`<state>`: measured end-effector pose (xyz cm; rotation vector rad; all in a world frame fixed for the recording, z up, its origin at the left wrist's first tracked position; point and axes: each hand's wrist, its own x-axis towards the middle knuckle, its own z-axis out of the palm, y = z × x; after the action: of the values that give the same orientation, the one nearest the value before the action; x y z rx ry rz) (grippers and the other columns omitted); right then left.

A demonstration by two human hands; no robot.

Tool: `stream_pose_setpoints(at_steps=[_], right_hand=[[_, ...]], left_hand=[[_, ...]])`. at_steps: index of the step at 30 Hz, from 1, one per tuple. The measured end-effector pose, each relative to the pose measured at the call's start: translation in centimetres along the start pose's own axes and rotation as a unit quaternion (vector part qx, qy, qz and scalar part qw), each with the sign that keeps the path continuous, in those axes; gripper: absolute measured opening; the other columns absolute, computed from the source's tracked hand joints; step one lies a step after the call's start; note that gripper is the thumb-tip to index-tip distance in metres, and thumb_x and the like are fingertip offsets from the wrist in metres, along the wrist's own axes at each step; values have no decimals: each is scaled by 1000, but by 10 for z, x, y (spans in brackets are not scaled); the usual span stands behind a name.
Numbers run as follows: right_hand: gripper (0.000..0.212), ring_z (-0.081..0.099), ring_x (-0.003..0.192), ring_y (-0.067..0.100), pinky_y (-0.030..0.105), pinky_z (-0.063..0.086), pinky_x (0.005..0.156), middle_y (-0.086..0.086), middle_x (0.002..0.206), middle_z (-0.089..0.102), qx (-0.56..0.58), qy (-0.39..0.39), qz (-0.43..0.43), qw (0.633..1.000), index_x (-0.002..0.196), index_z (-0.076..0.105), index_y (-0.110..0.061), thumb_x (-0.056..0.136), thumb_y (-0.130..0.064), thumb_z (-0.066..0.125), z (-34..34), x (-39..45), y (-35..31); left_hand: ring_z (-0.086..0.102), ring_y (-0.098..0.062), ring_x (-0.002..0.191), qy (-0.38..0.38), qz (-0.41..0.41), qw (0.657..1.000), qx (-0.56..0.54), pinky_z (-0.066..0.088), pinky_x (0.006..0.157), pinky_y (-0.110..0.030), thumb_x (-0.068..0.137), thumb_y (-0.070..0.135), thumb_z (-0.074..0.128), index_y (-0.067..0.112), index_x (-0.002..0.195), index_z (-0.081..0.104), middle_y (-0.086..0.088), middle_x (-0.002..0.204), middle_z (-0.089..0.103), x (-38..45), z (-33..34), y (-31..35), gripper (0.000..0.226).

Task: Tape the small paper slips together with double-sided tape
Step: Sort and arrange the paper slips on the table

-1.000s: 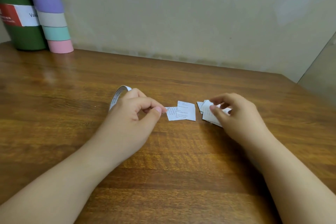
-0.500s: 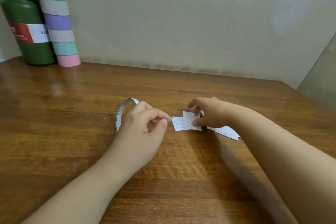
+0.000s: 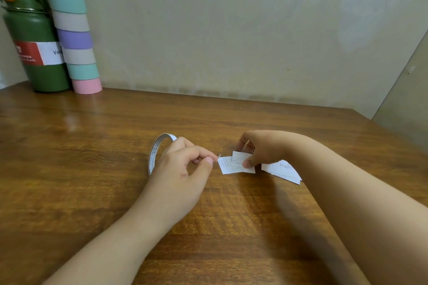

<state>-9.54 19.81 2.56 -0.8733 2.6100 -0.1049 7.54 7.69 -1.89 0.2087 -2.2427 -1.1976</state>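
Wooden table [image 3: 92,169]: right hand [image 3: 261,148] pinches slips [image 3: 236,164].

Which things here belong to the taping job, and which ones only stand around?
Job: tape roll, held in left hand; joined slips under right hand; spare slips.
Only around: green bottle, striped tube, on the table.

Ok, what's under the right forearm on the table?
A loose pile of paper slips pokes out beneath the right forearm; how many slips, and the pile's far side, are covered.
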Motion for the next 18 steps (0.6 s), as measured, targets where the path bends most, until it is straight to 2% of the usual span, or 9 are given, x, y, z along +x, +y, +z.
stream_pose_setpoints(at_steps=[4, 7, 11, 15, 18], right_hand=[[44, 51, 102, 18, 27, 41, 75, -3, 125, 53, -15, 5, 0, 1000, 128, 52, -26, 87, -27, 68, 0, -2, -3], [42, 52, 99, 18, 28, 43, 77, -2, 124, 55, -22, 0, 6, 1000, 127, 54, -23, 88, -27, 67, -1, -3, -5], [38, 51, 80, 12, 25, 42, 65, -6, 104, 52, -24, 16, 5, 1000, 120, 51, -22, 86, -24, 68, 0, -2, -6], [49, 55, 94, 21, 29, 48, 66, -3, 117, 53, 5, 85, 1, 996, 117, 47, -28, 78, -24, 76, 7, -1, -2], [50, 56, 89, 20, 24, 44, 55, -4, 113, 51, 33, 142, -18, 989, 124, 46, -27, 82, -22, 73, 9, -13, 1]], left_hand=[[44, 7, 73, 0, -2, 1000, -4, 31, 65, -3, 89, 20, 56, 29, 83, 71, 11, 83, 47, 0, -1, 0, 19], [44, 7, 73, 1, -2, 1000, -3, 31, 65, -3, 90, 20, 56, 29, 83, 71, 10, 84, 47, -1, -1, 1, 19], [44, 7, 72, 4, -2, 1000, -3, 31, 65, -3, 89, 20, 56, 29, 83, 71, 10, 83, 47, 0, -1, 0, 19], [43, 8, 71, 3, -2, 1000, -5, 31, 65, -3, 89, 21, 56, 29, 83, 71, 11, 83, 46, 0, -2, 0, 18], [43, 7, 72, -1, -1, 1000, -4, 31, 65, -3, 89, 21, 56, 28, 83, 71, 11, 83, 46, 0, -1, 1, 18]])
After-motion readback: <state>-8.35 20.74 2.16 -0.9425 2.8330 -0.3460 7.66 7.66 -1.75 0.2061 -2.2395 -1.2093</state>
